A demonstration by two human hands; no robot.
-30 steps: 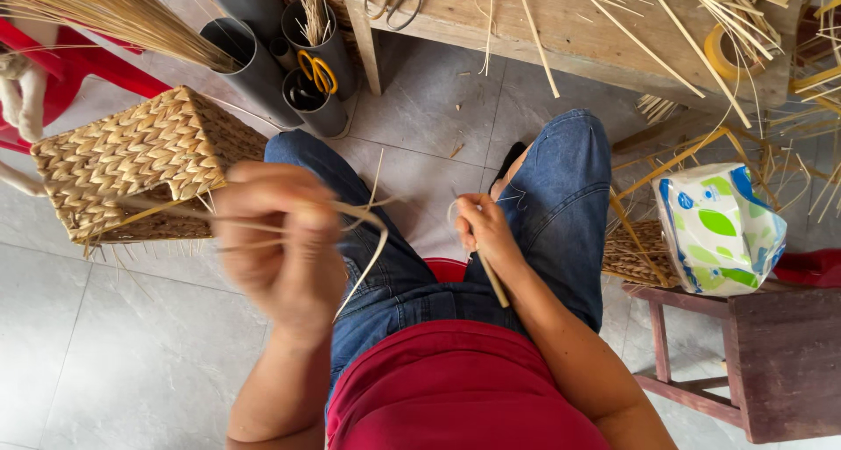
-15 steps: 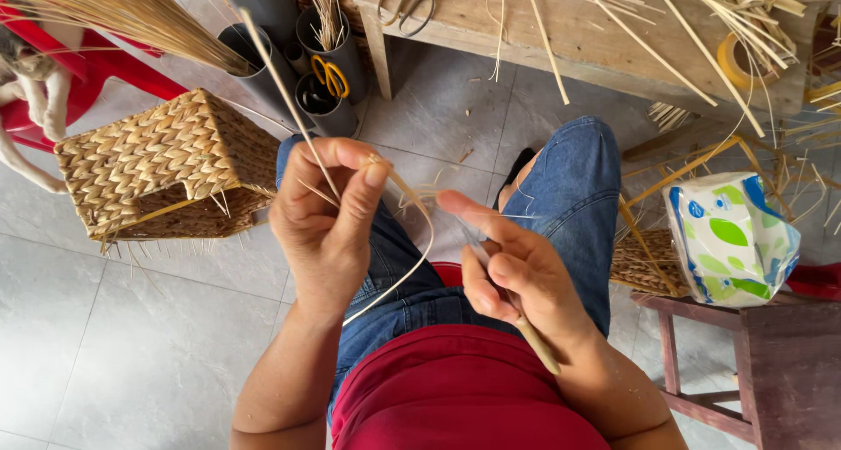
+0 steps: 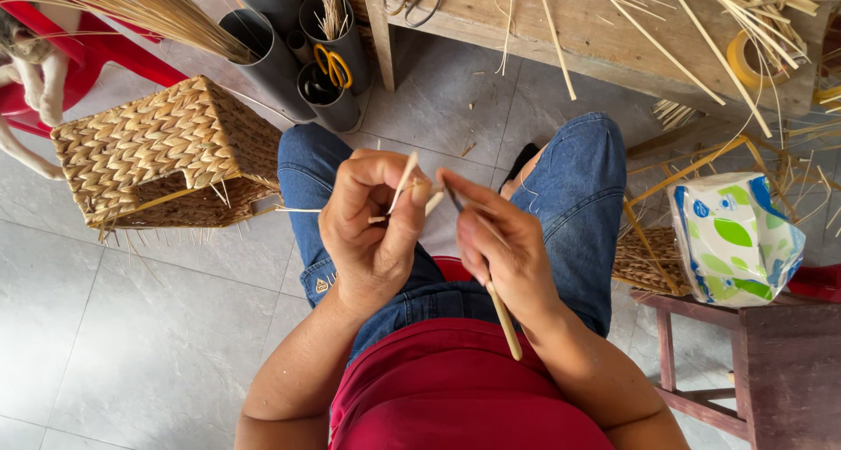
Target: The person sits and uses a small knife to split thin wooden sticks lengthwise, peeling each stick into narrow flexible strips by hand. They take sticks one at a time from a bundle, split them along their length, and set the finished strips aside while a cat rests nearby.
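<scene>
Hands meet over the lap: left hand (image 3: 372,226) pinches a strip (image 3: 405,180), right hand (image 3: 499,248) grips a stick (image 3: 503,314) to work its end.

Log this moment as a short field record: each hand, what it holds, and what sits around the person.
left hand: fingers pinched on thin pale strips, raised over the lap
right hand: grip closed on a slim stick tool, its tip by the strips
woven basket: on the floor, left of the knees
grey tubes: hold yellow-handled scissors
wooden bench: strewn with reed strips
patterned bag: on a stool, right
</scene>
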